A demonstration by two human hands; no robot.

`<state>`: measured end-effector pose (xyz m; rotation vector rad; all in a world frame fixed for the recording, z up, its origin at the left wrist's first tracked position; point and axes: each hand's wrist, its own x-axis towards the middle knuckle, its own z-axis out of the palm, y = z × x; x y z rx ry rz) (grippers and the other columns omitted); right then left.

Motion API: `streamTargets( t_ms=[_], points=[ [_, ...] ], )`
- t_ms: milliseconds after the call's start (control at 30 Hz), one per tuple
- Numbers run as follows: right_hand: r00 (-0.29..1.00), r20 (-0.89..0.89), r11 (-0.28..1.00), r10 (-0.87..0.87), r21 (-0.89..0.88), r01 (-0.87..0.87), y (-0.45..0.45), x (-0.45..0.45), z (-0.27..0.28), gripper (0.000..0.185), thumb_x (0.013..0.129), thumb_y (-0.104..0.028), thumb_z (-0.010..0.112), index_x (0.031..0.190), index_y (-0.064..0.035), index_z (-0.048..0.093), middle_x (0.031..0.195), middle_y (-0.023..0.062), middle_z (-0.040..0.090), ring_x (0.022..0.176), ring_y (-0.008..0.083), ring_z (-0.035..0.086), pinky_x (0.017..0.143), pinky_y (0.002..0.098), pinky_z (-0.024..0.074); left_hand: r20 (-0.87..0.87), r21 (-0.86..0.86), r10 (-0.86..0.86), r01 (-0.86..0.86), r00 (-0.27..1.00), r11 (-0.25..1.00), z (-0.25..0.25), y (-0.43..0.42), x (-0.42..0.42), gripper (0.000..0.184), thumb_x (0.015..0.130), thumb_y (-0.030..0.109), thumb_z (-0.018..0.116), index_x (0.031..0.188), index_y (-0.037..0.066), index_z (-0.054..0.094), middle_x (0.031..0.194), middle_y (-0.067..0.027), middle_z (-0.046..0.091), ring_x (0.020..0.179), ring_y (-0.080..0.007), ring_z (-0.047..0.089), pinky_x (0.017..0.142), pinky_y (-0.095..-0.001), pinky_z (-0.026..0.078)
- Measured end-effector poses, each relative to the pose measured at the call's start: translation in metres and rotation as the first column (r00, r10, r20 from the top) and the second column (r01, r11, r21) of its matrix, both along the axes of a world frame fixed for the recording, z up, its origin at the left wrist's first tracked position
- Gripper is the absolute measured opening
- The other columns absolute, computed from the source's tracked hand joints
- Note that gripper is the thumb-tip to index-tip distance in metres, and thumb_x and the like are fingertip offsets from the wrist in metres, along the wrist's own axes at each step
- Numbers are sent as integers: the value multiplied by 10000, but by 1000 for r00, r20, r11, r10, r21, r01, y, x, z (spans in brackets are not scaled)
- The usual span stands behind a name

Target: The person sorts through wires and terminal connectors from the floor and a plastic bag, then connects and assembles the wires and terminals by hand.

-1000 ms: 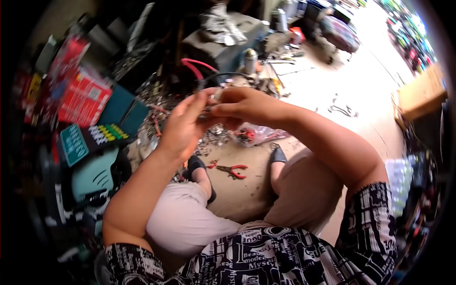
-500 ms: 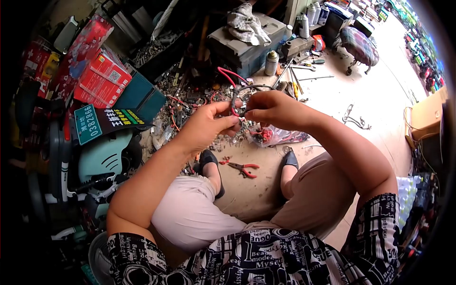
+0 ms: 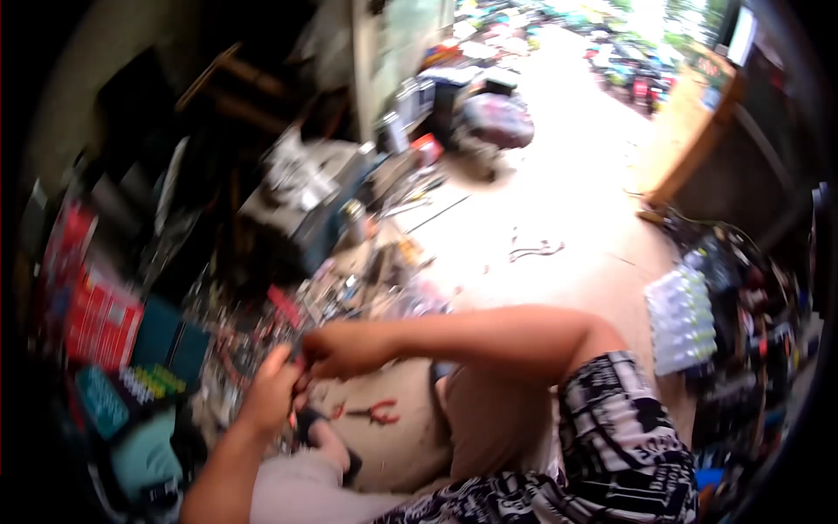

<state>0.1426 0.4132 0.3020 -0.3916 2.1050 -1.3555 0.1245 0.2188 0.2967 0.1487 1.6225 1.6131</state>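
The view is smeared by motion. My left hand and my right hand meet at the lower left, fingers closed around a red and black cable. A blurred red loop of that cable rises above the hands; most of the rest is hidden by my fingers. Red-handled pliers lie on the floor between my feet, just below my right hand. Small red scraps lie beside their jaws.
Loose parts litter the floor beyond my hands. A toolbox with a rag on it stands behind, near a spray can. At left are red boxes; at right, an egg-tray-like sheet. A padded stool stands farther back.
My head has turned right and up, so the scene has shifted left and down and more doorway shows. Both hands remain together at the cable. The pliers stay on the floor.
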Motion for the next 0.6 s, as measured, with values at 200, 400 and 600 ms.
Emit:
streamTargets(
  t_ms=[200, 400, 600],
  points=[
    [936, -350, 981, -31, 168, 95, -16, 8, 5, 347, 872, -292, 515, 974, 22, 620, 890, 224, 646, 856, 372, 619, 775, 417, 479, 273, 172, 113, -164, 955, 971, 4, -6, -1, 72, 901, 163, 445, 849, 120, 424, 660, 13, 381, 521, -99, 366, 478, -248, 300],
    [922, -388, 979, -12, 185, 90, -14, 21, 20, 409, 898, -378, 501, 918, 14, 617, 869, 231, 636, 850, 390, 616, 764, 445, 476, 204, 148, 115, -147, 972, 978, 12, -3, 7, 105, 970, 234, 456, 934, 136, 471, 684, 24, 445, 549, -93, 397, 509, -234, 346],
    [909, -391, 951, 142, 308, -16, -7, 22, 18, 372, 915, -338, 491, 881, 12, 609, 819, 222, 632, 772, 398, 614, 690, 444, 489, 192, 125, 48, -73, 980, 989, 11, -3, 12, 129, 974, 199, 470, 887, 108, 498, 702, 20, 497, 565, -71, 408, 510, -225, 356]
  ],
)
